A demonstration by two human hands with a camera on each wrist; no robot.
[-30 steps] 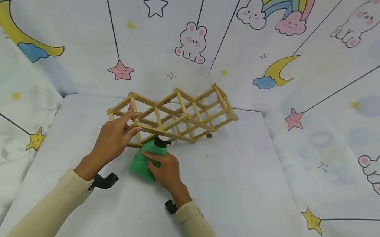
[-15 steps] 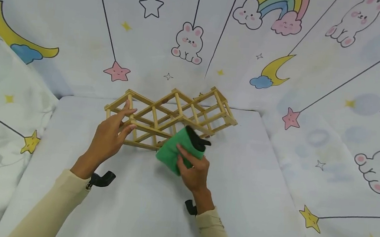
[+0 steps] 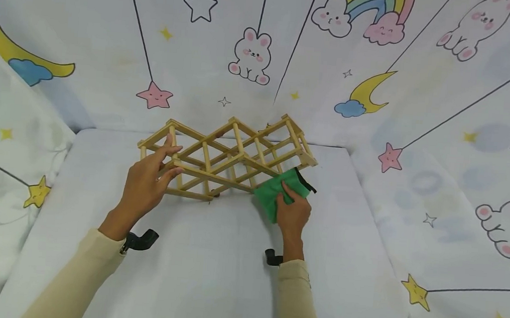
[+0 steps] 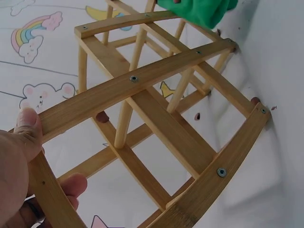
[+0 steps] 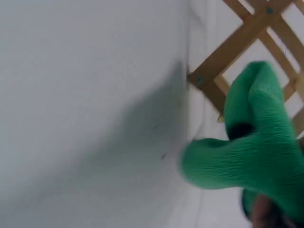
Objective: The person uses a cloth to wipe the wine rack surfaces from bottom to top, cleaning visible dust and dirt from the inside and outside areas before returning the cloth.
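A folding wooden lattice rack (image 3: 217,176) with crossed slats and round dowels stands at the back of the white table. My left hand (image 3: 147,178) grips its left end; in the left wrist view the thumb (image 4: 29,130) lies on one slat with fingers behind. My right hand (image 3: 293,212) holds a bunched green cloth (image 3: 275,193) with a black edge at the rack's lower right slats. Close up in the right wrist view, the cloth (image 5: 266,147) is blurred and covers most of the right fingers, near a slat corner (image 5: 202,78).
The white tabletop (image 3: 210,275) extends in front of the rack and to its right. A few small dark specks (image 5: 164,156) lie on it. Behind stands a white printed curtain (image 3: 208,65) with stars, moons and rabbits.
My right hand has moved the green cloth rightward along the rack's front, from near its left part to its right part. The left hand keeps its grip on the rack's left end.
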